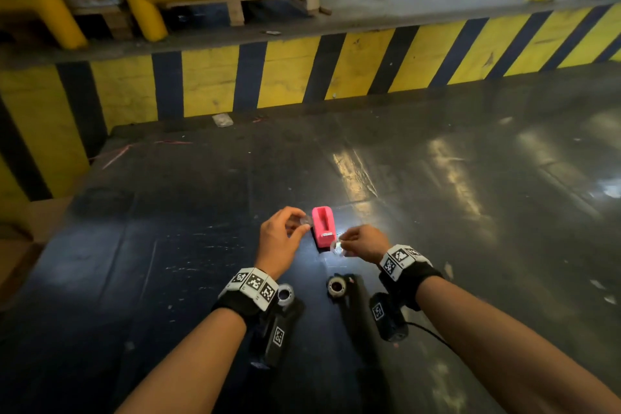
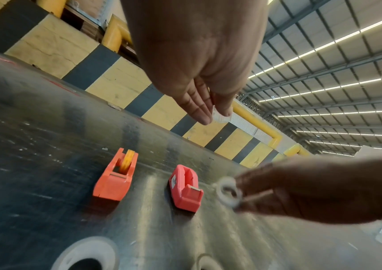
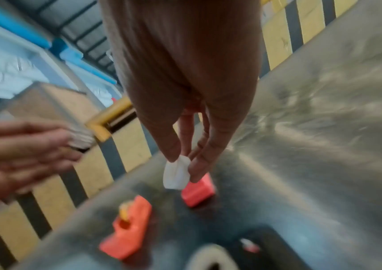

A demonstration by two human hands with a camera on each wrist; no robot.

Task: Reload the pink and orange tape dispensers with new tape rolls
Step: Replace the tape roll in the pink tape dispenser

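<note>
The pink dispenser (image 1: 322, 227) stands on the dark surface with its roll bay empty; it also shows as pink dispenser (image 2: 185, 188) and pink dispenser (image 3: 198, 193). To its left, the orange dispenser (image 2: 116, 175) carries a yellowish roll; in the head view my left hand hides it. My left hand (image 1: 304, 223) hovers just left of the pink dispenser and pinches a small clear piece (image 2: 220, 115). My right hand (image 1: 339, 242), at the pink dispenser's near end, pinches a small whitish tape roll (image 3: 176, 173), seen as a ring-shaped tape roll (image 2: 229, 191).
A yellow-and-black striped barrier (image 1: 302, 74) runs along the far edge of the dark glossy surface (image 1: 470, 178). Two pale rings (image 1: 285, 294) (image 1: 336, 286) sit close to my wrists. Scraps of litter (image 1: 222, 120) lie by the barrier.
</note>
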